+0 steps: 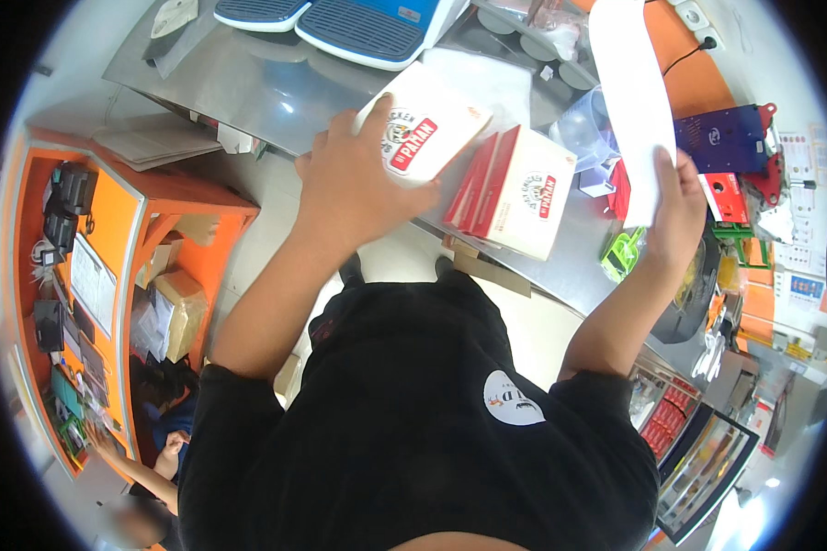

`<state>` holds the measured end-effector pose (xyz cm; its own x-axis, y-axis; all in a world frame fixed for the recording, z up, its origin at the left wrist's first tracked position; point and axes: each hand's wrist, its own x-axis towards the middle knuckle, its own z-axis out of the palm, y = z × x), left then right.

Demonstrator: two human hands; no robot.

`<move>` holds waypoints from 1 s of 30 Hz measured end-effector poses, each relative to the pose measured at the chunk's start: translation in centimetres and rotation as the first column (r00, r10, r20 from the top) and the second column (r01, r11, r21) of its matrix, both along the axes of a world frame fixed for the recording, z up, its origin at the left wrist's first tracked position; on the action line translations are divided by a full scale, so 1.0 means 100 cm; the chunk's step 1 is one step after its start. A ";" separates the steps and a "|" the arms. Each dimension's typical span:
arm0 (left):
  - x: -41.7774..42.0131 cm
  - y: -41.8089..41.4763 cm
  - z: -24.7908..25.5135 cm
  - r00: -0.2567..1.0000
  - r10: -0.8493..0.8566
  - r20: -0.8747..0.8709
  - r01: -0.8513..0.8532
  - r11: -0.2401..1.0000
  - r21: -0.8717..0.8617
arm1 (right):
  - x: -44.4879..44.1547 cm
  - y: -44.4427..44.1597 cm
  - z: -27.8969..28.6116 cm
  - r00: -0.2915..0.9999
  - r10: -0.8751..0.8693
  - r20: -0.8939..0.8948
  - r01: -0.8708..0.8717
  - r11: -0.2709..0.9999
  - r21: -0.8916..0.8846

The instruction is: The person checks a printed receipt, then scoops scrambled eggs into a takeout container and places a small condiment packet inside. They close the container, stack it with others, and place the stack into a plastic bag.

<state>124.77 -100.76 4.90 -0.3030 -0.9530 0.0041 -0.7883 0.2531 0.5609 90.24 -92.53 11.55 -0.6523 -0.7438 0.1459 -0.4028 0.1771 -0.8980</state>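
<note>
My left hand (358, 179) grips a white cardboard food box (448, 96) with a printed red and black logo. Its fingers lie along the box's left side, and the thumb is at the near edge. In my right hand (681, 200) is a long strip of white paper (630, 103), pinched near its lower end and curving up past the top of the view. Between my hands, a group of similar boxes with red sides (479, 186) leans together on the counter. The front one shows a cream printed face (534, 193).
Blue-and-white weighing scales (365, 31) stand at the back of the steel counter (269, 82). A clear plastic jug (586, 124), a green plastic item (621, 253) and a dark blue device (720, 140) are to the right. An orange shelf unit (120, 206) stands left, with another person's arm (138, 472) beside it.
</note>
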 end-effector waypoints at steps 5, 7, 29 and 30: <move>-0.103 0.051 0.039 0.998 0.039 -0.043 -0.042 0.998 -0.053 | -0.074 0.050 -0.064 0.912 0.112 0.394 -0.055 0.987 -0.152; -0.140 0.064 0.036 0.997 0.075 -0.025 -0.077 0.994 -0.079 | -0.093 0.062 -0.073 0.920 0.108 0.376 -0.060 0.989 -0.137; -0.224 0.151 -0.017 0.947 0.259 -0.189 -0.315 0.859 -0.403 | -0.115 0.057 -0.086 0.311 0.482 -0.819 -0.875 0.482 -0.049; -0.225 0.152 -0.019 0.947 0.287 -0.148 -0.321 0.879 -0.353 | -0.111 0.065 -0.082 0.272 0.492 -0.827 -0.892 0.452 -0.024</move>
